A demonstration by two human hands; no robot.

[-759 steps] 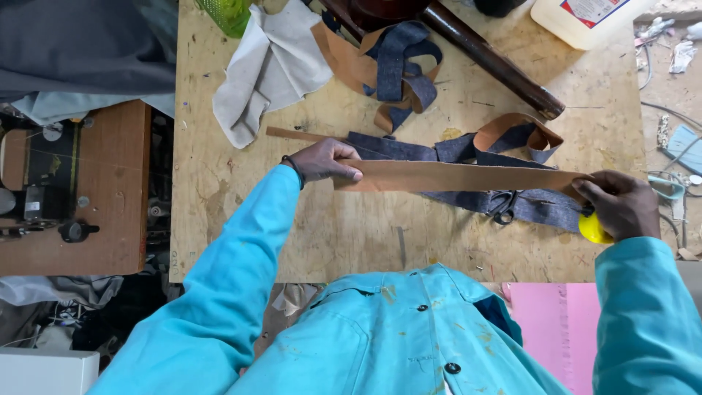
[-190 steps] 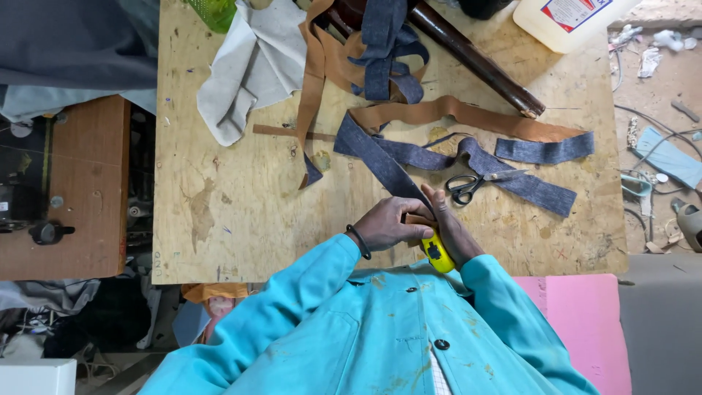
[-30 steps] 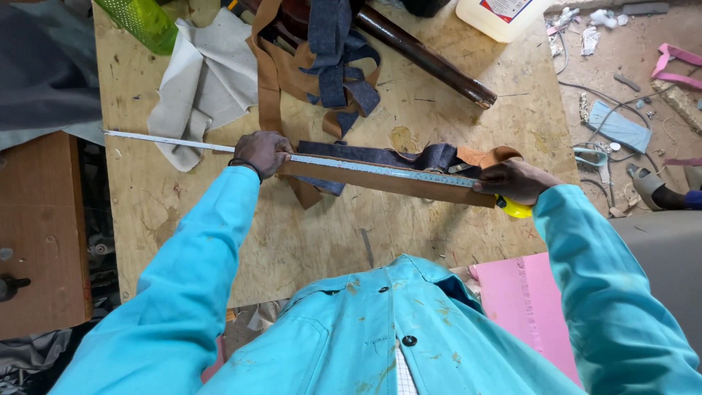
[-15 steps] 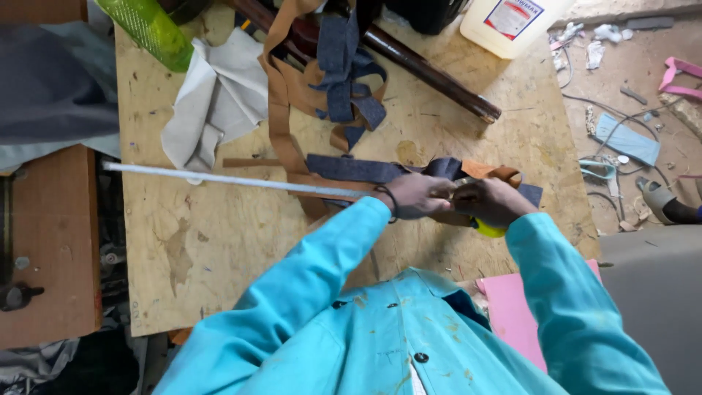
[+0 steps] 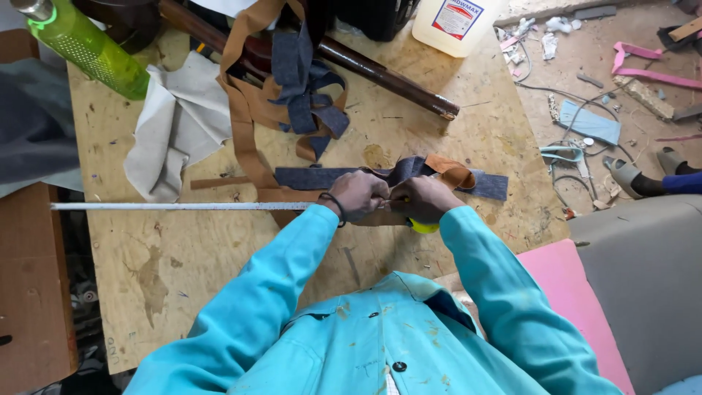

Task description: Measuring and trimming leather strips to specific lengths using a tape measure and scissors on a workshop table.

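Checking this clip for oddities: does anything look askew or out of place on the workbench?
The white tape blade runs past the plywood table's left edge, unsupported. Both hands are bunched together on the brown strip. Otherwise just scrap clutter.

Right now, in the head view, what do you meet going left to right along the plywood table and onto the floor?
Green bottle → crumpled grey cloth → hanging brown and denim strips → left hand → right hand on the yellow tape measure → white jug → blue face mask on the floor.
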